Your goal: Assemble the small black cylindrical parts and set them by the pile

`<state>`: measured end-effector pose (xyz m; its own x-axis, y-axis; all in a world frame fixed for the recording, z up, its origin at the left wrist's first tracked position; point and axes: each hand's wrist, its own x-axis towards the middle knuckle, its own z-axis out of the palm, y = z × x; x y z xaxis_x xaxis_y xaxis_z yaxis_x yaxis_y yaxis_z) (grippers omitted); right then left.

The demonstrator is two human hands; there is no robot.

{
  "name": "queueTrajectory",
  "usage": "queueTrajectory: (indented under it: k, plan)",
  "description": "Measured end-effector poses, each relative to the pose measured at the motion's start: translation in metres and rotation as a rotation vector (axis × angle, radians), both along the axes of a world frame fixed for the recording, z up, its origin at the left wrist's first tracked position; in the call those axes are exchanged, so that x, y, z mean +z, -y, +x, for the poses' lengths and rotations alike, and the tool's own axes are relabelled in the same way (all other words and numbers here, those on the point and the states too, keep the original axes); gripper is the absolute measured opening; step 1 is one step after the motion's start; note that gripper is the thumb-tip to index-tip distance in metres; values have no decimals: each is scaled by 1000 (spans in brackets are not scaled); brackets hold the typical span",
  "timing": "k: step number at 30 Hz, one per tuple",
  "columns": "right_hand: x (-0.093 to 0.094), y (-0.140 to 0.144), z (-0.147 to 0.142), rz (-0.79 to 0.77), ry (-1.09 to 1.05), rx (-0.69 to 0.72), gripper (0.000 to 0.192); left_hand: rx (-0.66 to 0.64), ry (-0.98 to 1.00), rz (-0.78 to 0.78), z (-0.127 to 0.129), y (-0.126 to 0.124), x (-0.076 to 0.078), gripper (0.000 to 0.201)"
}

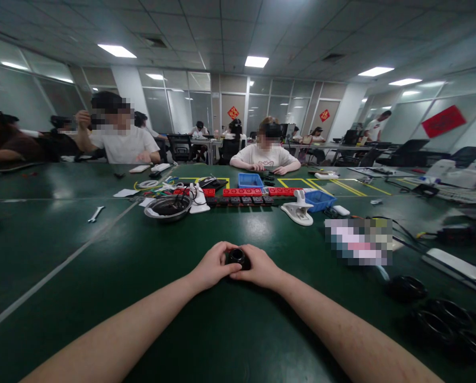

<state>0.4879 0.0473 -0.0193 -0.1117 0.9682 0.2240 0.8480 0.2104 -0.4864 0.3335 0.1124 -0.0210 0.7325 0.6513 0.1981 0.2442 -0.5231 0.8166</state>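
Both of my hands are wrapped around a small glossy black round piece (pixel 236 256) with an opening in its top. It stands on the green table (pixel 182 330), straight in front of me. My left hand (pixel 214 266) closes on its left side, thumb along the front. From the other side my right hand (pixel 259 266) grips it, and the thumbs nearly meet at the front. The hands cover most of its sides, so its exact kind cannot be made out.
Several black rings (pixel 435 324) lie at the right. Further back are a metal bowl (pixel 168 218), a red socket strip (pixel 243 192), a white clamp stand (pixel 299 210) and blue baskets (pixel 319 200). A wrench (pixel 96 214) lies left. A person (pixel 265 154) sits opposite.
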Motion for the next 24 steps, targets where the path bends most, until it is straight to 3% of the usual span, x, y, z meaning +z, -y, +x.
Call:
queueTrajectory:
  k: [3, 6, 24]
  plan:
    - [3, -1, 9, -109, -191, 204, 46, -92, 4, -69, -2, -4, 2, 36]
    - [5, -4, 16, -250, -368, 308, 33, -88, -3, -87, -3, -4, 2, 37]
    - [1, -8, 17, -300, -476, 251, 27, -75, -22, 9, -3, -3, 2, 35]
